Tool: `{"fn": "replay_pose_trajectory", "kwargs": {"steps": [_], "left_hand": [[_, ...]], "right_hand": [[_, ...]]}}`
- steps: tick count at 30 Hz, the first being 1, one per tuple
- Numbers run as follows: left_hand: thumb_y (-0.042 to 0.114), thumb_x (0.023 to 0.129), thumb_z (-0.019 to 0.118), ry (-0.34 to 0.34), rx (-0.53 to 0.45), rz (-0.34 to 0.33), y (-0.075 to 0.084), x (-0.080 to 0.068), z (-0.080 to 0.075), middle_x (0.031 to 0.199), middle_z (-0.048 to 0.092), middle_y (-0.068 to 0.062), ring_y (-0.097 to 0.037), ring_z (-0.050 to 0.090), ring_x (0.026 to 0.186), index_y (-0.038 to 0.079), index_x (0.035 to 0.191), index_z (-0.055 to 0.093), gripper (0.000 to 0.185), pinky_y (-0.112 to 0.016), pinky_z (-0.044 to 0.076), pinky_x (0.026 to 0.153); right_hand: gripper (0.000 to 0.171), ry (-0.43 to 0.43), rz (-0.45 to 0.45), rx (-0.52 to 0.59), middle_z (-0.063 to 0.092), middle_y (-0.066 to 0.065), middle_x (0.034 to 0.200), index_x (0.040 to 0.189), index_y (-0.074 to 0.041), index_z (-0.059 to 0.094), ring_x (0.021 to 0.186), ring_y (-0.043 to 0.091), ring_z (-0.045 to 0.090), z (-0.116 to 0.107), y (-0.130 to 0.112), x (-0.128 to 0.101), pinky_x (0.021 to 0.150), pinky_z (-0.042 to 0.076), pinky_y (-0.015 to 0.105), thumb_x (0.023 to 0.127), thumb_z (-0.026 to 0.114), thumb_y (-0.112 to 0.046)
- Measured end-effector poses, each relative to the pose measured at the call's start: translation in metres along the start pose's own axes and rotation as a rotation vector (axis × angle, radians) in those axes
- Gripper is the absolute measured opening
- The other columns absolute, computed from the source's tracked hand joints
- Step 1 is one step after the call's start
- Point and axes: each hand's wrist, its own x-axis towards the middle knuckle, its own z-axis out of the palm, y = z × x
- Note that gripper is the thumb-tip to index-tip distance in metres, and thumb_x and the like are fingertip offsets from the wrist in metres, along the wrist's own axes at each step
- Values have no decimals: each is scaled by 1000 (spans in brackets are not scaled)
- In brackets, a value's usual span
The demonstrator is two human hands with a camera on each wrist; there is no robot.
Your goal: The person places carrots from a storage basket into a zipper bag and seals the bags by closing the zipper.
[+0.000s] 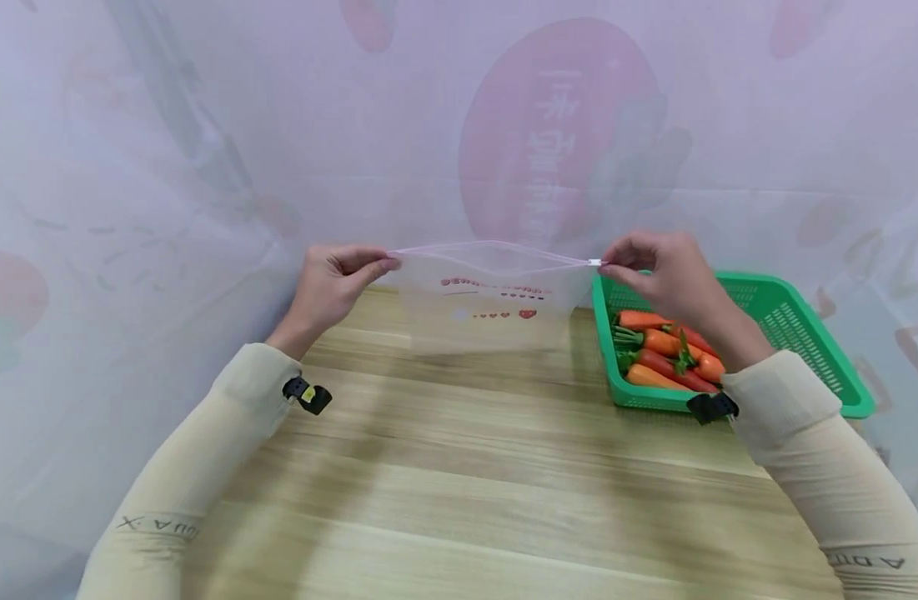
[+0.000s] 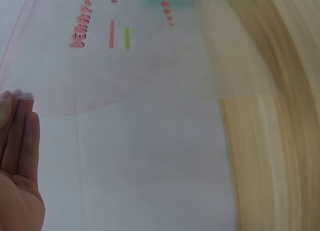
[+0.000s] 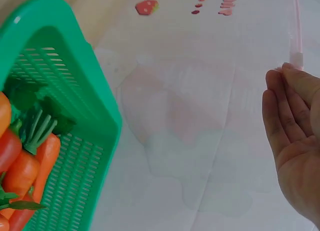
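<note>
Your left hand (image 1: 337, 283) pinches the left top corner of the clear zip bag (image 1: 489, 300), and your right hand (image 1: 664, 271) pinches the white slider (image 1: 595, 262) at the right end. The bag hangs just above the bench (image 1: 459, 467), its zip line level between your hands. The green basket (image 1: 804, 333) of carrots (image 1: 664, 354) sits just right of the bag, beneath your right hand.

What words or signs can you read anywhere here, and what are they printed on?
"BERRY": red letters on the clear zip bag, cut off after that; the head view is too blurred to read more.
"AQUA X", seen upside down: left sleeve.
"A D...": right sleeve, partly cut off.
Large pale characters on the backdrop's pink oval: too faint to read.
</note>
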Motion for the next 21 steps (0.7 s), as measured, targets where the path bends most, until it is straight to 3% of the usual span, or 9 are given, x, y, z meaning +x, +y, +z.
{"fn": "replay_pose_trajectory", "kwargs": {"steps": [1, 5, 10, 13, 17, 21], "left_hand": [[4, 97, 74, -7, 5, 1, 0, -4, -1, 104, 83, -6, -4, 76, 80, 1, 109, 82, 14, -16, 57, 73], [6, 96, 76, -14, 30, -15, 4, -20, -4, 101, 84, 3, -2, 67, 65, 4, 108, 83, 14, -16, 46, 57], [5, 96, 75, -30, 38, -35, 12, -36, -8, 100, 83, 8, -2, 41, 49, 5, 108, 83, 14, -22, 35, 49], [7, 97, 75, -58, 42, -74, 19, -45, -8, 102, 83, 7, -3, 46, 56, 7, 109, 83, 15, -21, 39, 53], [8, 98, 75, -83, 51, -113, 27, -57, -7, 105, 83, 2, -2, 71, 83, 8, 110, 83, 15, -16, 55, 70], [0, 96, 73, -98, 51, -53, 31, -68, -5, 105, 82, -14, -1, 77, 94, 1, 109, 82, 15, -17, 61, 79]], "right_hand": [[8, -5, -9, 1, 79, 4, 94, 101, -9, 79, 81, -3, 69, 1, 0, -4, 76, 54, 7, 95, 77, -4], [11, -24, -59, 18, 79, 2, 94, 101, -10, 78, 81, -1, 70, 5, -2, -15, 79, 55, 7, 93, 78, -2], [16, -39, -92, 39, 79, 0, 94, 101, -12, 78, 80, -1, 70, 6, -8, -27, 80, 55, 7, 90, 81, -1], [19, -43, -101, 38, 79, -2, 93, 101, -15, 78, 80, -2, 70, 6, -12, -36, 80, 55, 7, 90, 81, 0], [23, -47, -134, 26, 79, -5, 92, 101, -17, 78, 82, -3, 70, 7, -15, -48, 80, 54, 6, 89, 81, 3], [28, -45, -187, 26, 78, -5, 91, 100, -16, 78, 81, -2, 71, 8, -16, -58, 79, 55, 6, 85, 82, 7]]}}
